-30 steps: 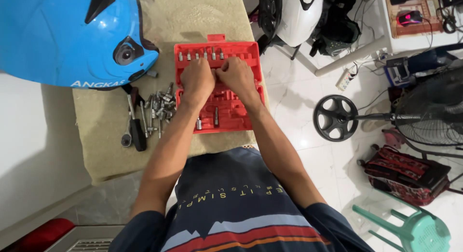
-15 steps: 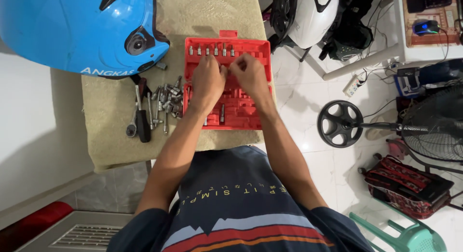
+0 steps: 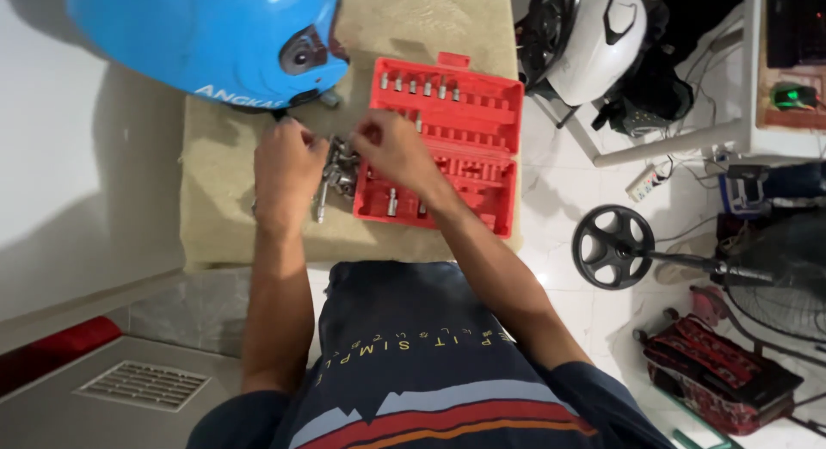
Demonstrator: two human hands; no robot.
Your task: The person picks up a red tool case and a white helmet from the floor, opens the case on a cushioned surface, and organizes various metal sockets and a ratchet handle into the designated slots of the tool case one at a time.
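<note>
An open red plastic socket case (image 3: 469, 131) lies on a beige padded surface (image 3: 224, 208), with a row of metal bits (image 3: 420, 85) along its far edge and two sockets (image 3: 392, 201) near its front. A pile of loose metal sockets and tools (image 3: 338, 169) lies just left of the case. My left hand (image 3: 288, 169) rests knuckles up on the left part of that pile and covers the tools there. My right hand (image 3: 387, 148) hovers over the case's left edge, its fingertips pinched together at the pile. What either hand holds is hidden.
A blue helmet (image 3: 206, 36) sits at the far left of the padded surface, close to my left hand. A white helmet (image 3: 602, 36), a fan's round base (image 3: 613, 246), a power strip (image 3: 644, 182) and a red patterned bag (image 3: 723, 376) stand on the tiled floor to the right.
Both hands have left the middle of the red case and moved left. The left hand now covers the loose tools, and the right hand is at the pile's edge. The camera has also shifted.
</note>
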